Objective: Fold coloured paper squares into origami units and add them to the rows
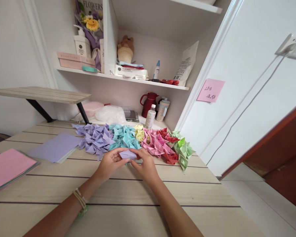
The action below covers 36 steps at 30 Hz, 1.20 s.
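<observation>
A small folded piece of purple origami paper (127, 154) is held up between my two hands, just in front of the heaps of folded paper. My left hand (112, 162) pinches its left end between thumb and fingers. At its right end, my right hand (144, 162) grips it the same way. Behind them lie heaps of folded paper pieces: purple (95, 140), blue (124, 135), yellow (139, 133), pink (156, 142), red (171, 158) and green (184, 151).
On the left of the slatted table (128, 194) lie a stack of purple sheets (55, 146) and a stack of pink sheets (10, 168). A raised wooden stand (39, 93) is behind them. At the back stand a bottle (150, 118) and a red jug (149, 103).
</observation>
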Each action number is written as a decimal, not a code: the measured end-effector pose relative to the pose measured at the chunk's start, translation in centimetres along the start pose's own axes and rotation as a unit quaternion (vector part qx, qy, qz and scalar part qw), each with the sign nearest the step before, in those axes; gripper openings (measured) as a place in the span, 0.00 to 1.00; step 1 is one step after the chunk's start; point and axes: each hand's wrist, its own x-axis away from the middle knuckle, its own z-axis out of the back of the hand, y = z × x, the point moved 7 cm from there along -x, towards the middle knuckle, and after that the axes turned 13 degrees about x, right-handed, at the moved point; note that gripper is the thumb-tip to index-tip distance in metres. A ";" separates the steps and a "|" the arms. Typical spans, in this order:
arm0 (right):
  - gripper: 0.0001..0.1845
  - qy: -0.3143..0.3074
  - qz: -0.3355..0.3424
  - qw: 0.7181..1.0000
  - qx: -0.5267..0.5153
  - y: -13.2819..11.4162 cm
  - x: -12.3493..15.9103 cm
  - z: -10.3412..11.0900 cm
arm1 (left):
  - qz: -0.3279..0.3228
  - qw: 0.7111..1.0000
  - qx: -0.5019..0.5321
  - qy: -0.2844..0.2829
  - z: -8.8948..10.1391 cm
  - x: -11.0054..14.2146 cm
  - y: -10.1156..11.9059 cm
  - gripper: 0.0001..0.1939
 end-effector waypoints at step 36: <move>0.19 -0.047 0.027 0.989 0.135 -0.4 0.5 -0.8 | -0.154 0.944 -0.291 -0.013 -1.0 1.1 2.1 0.15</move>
